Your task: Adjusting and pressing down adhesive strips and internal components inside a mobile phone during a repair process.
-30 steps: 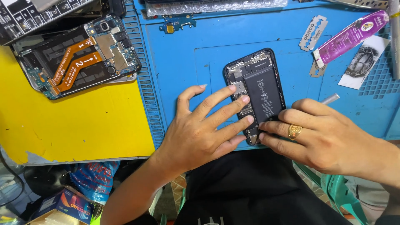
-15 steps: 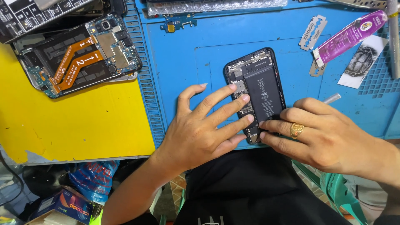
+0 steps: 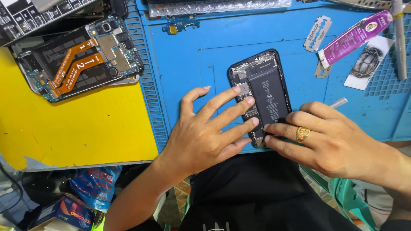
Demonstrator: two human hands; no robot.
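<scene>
An opened black phone (image 3: 262, 92) lies back-up on the blue work mat (image 3: 192, 68), its black battery and inner parts showing. My left hand (image 3: 209, 128) rests flat beside it, three fingertips pressing on the phone's left edge. My right hand (image 3: 329, 139), with a gold ring, comes in from the right; its fingertips press on the phone's lower right part near the battery's bottom end. Neither hand holds a tool.
A second opened phone (image 3: 79, 57) with orange flex cables lies on a yellow sheet (image 3: 77, 128) at the left. A razor blade (image 3: 317, 33), a purple tube (image 3: 355, 36), a small board part (image 3: 180, 25) and a white card (image 3: 369, 62) lie at the mat's back.
My right hand's fingertips have shifted slightly along the phone's lower right edge. The left hand and the phone have stayed in place.
</scene>
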